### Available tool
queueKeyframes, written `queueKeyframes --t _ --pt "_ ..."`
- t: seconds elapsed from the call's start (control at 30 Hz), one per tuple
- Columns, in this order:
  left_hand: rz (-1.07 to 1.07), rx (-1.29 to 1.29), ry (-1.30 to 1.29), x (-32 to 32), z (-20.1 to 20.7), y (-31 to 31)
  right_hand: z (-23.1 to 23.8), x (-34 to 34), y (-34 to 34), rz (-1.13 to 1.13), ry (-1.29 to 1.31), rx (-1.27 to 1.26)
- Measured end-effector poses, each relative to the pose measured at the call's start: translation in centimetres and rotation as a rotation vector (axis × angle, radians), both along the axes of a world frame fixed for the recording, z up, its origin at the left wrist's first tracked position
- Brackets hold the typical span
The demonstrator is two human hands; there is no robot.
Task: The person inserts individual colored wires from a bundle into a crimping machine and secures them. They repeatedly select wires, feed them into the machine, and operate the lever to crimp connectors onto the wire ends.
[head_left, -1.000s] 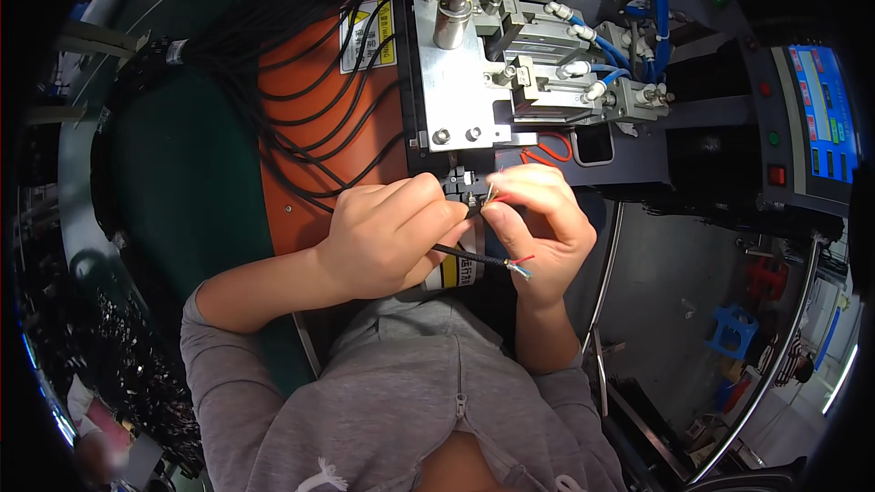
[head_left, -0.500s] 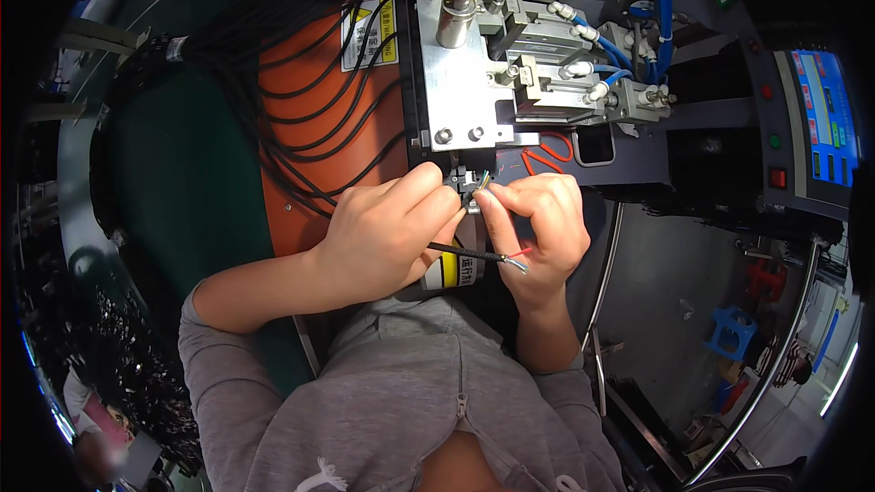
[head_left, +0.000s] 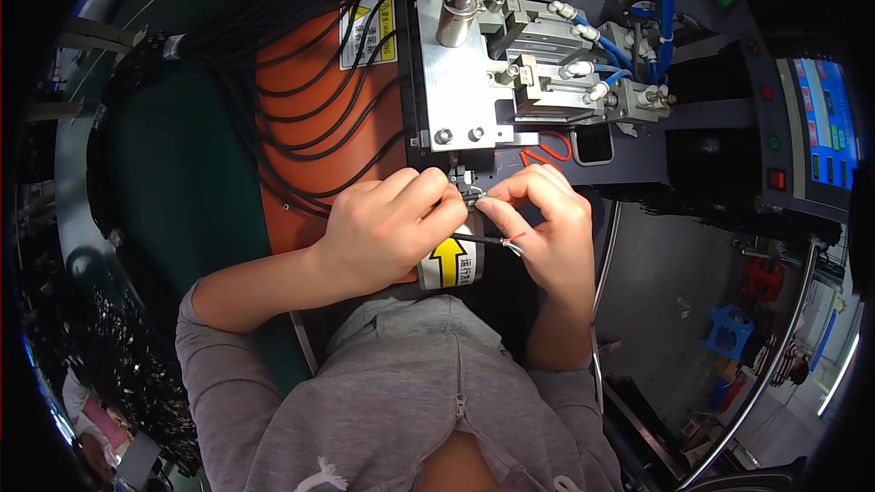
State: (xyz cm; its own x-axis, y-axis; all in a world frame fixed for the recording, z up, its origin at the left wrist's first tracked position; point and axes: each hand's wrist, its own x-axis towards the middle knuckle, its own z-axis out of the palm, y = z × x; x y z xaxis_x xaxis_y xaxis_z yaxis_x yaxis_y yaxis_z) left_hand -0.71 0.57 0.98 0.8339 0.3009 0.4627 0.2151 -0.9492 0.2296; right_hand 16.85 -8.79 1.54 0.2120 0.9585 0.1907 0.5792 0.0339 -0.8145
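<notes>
My left hand (head_left: 387, 223) is closed, thumb and fingers pressed together just below a small fixture (head_left: 465, 176) on the machine's front edge. A black cable (head_left: 478, 239) comes out beneath this hand, its free end split into thin red and pale wires (head_left: 515, 243) near my right palm. My right hand (head_left: 556, 228) pinches fine wires (head_left: 479, 194) between thumb and forefinger. These wires meet the left fingertips at the fixture, and the fingers partly hide them.
The machine's metal plate (head_left: 451, 100) and pneumatic cylinders (head_left: 556, 96) stand just beyond my hands. Red-handled pliers (head_left: 550, 149) lie beside a dark rectangular tray (head_left: 594, 144). Several black cables (head_left: 314, 114) drape over the orange surface (head_left: 365, 141) at left. A screen (head_left: 825, 118) stands at right.
My right hand has shifted slightly, its fingertips lower and nearer the left fingers. The wires it pinches have dropped closer to the fixture. The split cable end has moved up a little.
</notes>
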Motion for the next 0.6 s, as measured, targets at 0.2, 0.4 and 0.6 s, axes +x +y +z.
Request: queueKeyframes --t 0.2,0.4,0.6 --pt "-0.04 0.018 -0.039 -0.1 0.0 -0.3 -1.9 0.5 -0.5 -0.025 0.438 0.017" --pt "-0.054 0.06 -0.016 -0.1 -0.4 -0.5 -3.2 0.0 -0.7 -0.102 0.411 0.074" --pt "-0.008 0.085 0.082 0.3 -0.7 -0.3 -3.9 -1.0 0.5 -0.176 -0.009 0.141"
